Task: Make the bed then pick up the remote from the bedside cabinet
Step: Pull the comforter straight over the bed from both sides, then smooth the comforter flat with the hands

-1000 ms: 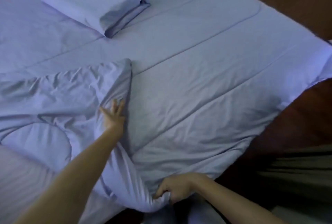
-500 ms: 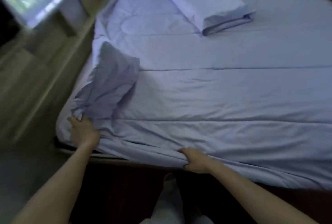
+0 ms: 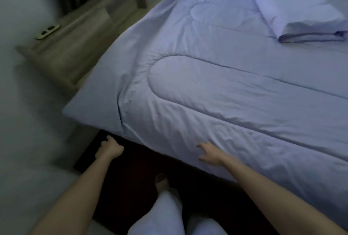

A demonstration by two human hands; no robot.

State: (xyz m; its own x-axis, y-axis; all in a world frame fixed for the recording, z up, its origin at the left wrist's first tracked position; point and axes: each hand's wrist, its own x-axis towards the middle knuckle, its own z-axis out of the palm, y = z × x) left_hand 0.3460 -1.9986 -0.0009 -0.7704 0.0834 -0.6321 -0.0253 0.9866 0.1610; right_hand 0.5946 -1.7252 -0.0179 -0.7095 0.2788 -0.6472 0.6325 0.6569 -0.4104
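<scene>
- My right hand lies flat on the near edge of the quilt, fingers spread, gripping nothing.
- My left hand hangs loosely curled and empty, clear of the bed's corner, over the dark floor.
- The quilt lies spread across the bed, with wrinkles near its foot; I judge the bed nearly made.
- One folded pillow sits at the far right.
- One flat, remote-like thing lies on the wooden ledge beside the bed; blur stops me being sure.
- It sits ahead and to the left, well apart from both hands, its long axis running diagonally up to the right.
- My left hand is nearer, so I would reach with that one.
</scene>
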